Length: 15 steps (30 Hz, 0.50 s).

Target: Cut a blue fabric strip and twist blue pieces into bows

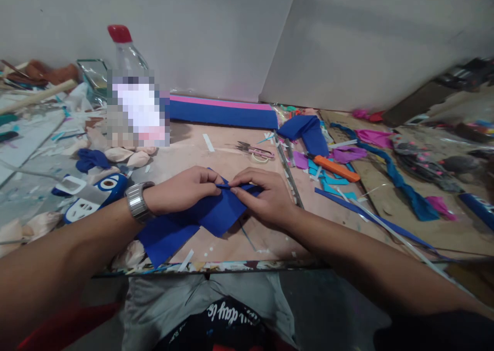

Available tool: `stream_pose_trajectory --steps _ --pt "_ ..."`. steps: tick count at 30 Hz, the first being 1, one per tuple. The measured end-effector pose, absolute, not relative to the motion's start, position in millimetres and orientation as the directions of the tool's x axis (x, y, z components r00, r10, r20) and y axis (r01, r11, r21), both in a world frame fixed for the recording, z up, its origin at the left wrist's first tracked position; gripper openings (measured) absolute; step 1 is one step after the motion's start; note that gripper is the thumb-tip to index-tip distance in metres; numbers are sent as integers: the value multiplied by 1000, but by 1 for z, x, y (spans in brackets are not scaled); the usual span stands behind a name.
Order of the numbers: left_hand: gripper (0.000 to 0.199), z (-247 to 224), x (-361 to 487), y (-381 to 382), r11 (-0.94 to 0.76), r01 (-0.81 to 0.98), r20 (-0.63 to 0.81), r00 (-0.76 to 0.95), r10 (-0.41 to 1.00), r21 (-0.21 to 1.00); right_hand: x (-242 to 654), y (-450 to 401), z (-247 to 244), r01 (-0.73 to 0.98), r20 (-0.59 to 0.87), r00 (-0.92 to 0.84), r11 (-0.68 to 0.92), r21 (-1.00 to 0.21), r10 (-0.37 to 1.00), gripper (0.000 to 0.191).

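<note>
A piece of blue fabric [222,214] is pinched along its upper edge between both hands, near the front of the table. My left hand [185,189], with a metal watch on its wrist, grips the edge between thumb and forefinger. Close beside it, my right hand [266,194] pinches the same edge, fingertips almost touching the left. The rest of the cloth hangs and spreads below the left hand down to the table's front edge. Pink-handled thread snips [255,150] lie just beyond the hands.
A red-capped bottle [129,55] stands at the back left, partly blurred out. A long blue-and-pink fabric strip [224,114] lies along the wall. An orange cutter [335,168] and coloured scraps are on the right. A blue-and-white object [111,183] with a cable sits left.
</note>
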<state>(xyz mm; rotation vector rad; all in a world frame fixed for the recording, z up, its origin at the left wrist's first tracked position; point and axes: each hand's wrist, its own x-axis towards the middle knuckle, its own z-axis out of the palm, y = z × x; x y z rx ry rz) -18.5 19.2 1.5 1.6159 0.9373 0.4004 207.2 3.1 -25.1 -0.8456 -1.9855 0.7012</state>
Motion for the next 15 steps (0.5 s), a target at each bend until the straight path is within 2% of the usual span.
stream_pose_trajectory --steps 5,15 --pt "40 2 -18 18 -24 350 -212 618 757 936 207 2 -24 286 506 -437 648 -706 743 8" --pt "33 -5 -18 20 -26 320 -189 619 762 947 208 2 -25 328 504 -419 644 -691 755 11"
